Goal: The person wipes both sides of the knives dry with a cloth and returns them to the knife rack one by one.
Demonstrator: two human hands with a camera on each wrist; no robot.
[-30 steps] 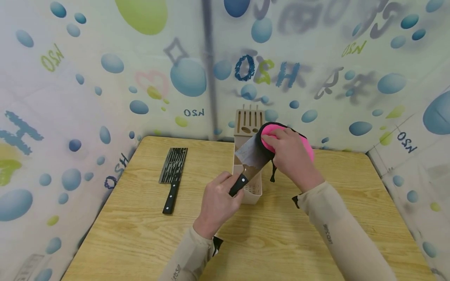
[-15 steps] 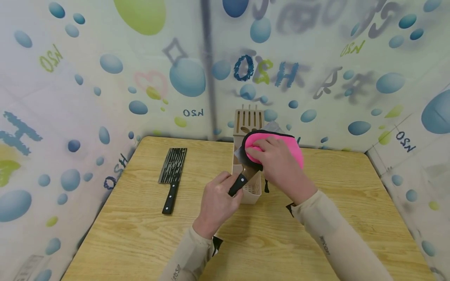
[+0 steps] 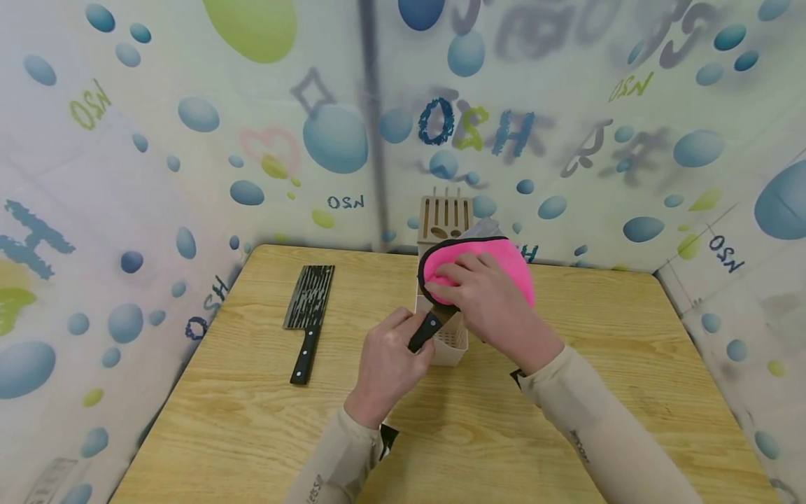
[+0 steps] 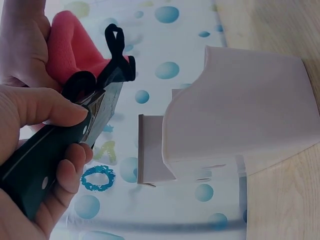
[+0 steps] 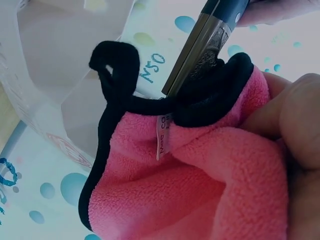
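Note:
My left hand point(image 3: 392, 364) grips the black riveted handle of a cleaver point(image 3: 425, 334), its blade slanting up and to the right. Seen from the left wrist, the thumb lies along the handle point(image 4: 45, 150) and the fingers curl beneath. A pink cloth point(image 3: 515, 269) with black edging is folded over the blade, pinched there by my right hand point(image 3: 494, 301). Past the cloth's far edge a corner of the blade point(image 3: 483, 228) shows; the cloth hides most of the rest. In the right wrist view, the cloth's black hanging loop point(image 5: 117, 70) sticks up beside the blade's spine.
Behind the hands a beige knife holder point(image 3: 446, 217) with slots and round holes stands on the wooden table point(image 3: 598, 392). A second cleaver point(image 3: 305, 353), its blade streaked black, lies to the left. Patterned walls point(image 3: 340, 70) enclose the table's back and sides.
My right hand has slid the cloth down and left along the blade toward the handle, uncovering the blade's far corner. The left hand has stayed in place.

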